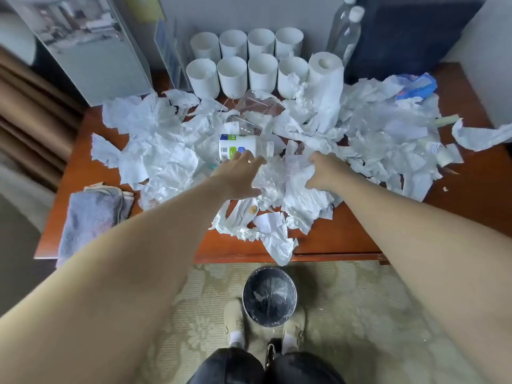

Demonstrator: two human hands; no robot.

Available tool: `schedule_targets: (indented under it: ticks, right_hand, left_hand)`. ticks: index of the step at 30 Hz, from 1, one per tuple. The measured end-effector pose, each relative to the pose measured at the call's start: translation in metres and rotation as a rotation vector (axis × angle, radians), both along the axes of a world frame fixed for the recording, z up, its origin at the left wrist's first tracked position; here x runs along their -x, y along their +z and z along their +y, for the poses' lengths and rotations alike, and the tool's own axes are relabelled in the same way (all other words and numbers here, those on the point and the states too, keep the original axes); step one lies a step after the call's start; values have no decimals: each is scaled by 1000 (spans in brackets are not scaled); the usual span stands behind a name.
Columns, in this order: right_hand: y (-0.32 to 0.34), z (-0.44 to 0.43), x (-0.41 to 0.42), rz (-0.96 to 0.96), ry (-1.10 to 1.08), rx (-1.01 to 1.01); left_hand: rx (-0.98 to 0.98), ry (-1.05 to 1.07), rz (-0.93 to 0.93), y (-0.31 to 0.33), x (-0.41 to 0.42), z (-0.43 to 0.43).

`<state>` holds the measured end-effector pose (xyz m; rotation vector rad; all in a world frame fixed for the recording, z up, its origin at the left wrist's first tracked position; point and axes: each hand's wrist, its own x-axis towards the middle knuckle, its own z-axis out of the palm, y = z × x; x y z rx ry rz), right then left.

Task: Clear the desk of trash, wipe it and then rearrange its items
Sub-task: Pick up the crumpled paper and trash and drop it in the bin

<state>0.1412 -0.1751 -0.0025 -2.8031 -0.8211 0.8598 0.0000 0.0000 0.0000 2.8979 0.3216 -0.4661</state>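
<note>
Torn white paper scraps (155, 139) and crumpled clear plastic (270, 176) cover most of the red-brown desk (346, 239). A white labelled bottle (243, 146) lies on its side in the middle of the heap. My left hand (239, 176) reaches over the plastic with fingers spread, its fingertips by the bottle. My right hand (324, 170) grips a bunch of crumpled white paper (300, 176) just right of the plastic. A round bin (269, 296) with a plastic liner stands on the floor between my feet, below the desk's front edge.
Several white cups (232, 73) stand in two rows at the back, with a paper-towel roll (325, 70) to their right. A folded grey towel (91, 217) lies at the front left corner. Clear bottles (346, 31), a dark box (410, 34) and a blue wrapper (418, 85) sit at the back right.
</note>
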Motion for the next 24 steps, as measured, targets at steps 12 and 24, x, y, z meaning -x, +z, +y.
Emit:
schedule_targets:
  ticks: [12, 24]
  right_hand:
    - [-59, 2, -5, -139, -63, -75]
    - [4, 5, -30, -53, -248, -398]
  left_hand:
    - [-116, 67, -100, -42, -30, 6]
    - [199, 270, -405, 22, -41, 16]
